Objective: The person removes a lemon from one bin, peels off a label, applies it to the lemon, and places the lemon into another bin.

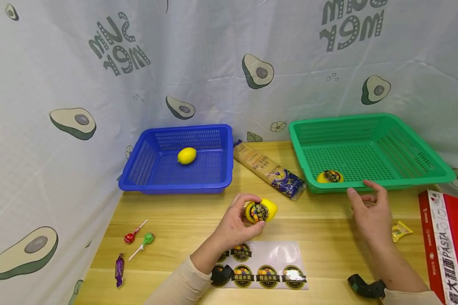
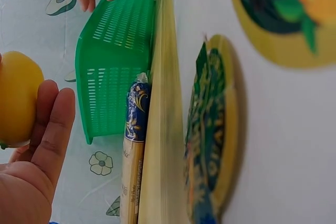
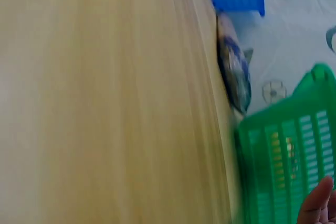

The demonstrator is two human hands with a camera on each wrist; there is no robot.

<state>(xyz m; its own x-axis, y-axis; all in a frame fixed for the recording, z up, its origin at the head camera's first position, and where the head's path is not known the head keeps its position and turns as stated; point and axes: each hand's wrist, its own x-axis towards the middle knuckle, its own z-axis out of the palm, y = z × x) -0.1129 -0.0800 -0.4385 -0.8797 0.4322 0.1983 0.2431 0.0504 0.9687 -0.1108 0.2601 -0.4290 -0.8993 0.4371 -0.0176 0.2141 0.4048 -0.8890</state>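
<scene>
Lemon with sticker gripped by left hand; right hand open, empty. Risk: loose fingertip grip, lemon may roll off desk.

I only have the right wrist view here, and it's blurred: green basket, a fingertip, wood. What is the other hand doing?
Observer: The left hand grips a yellow lemon with a dark round sticker on it, above the table.
Operator: Is anything inside the green basket?
Observer: Yes, one stickered lemon lies at the near edge of the green basket.
Operator: And the right hand?
Observer: The right hand is just in front of that basket, fingers relaxed, holding nothing.
Operator: Any lemon without a sticker?
Observer: A plain lemon sits in the blue basket.
</scene>
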